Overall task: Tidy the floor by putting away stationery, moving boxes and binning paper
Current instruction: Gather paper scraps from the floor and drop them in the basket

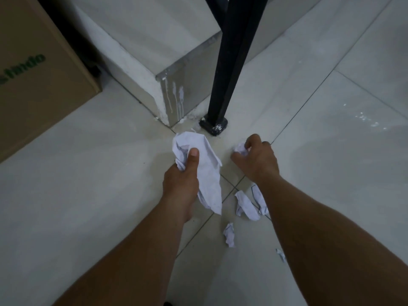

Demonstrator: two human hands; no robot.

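My left hand grips a large crumpled white sheet of paper, thumb pressed on top, above the tiled floor. To its right, my right hand curls its fingers round a small crumpled paper ball on the floor. Below the right wrist lie more scraps: a torn crumpled strip, a small wad and a tiny piece beside my right forearm.
A brown cardboard box with green lettering stands at the left. A black metal leg with a foot rises just beyond the hands. A grey wall corner base sits behind it. Pale floor tiles spread to the right.
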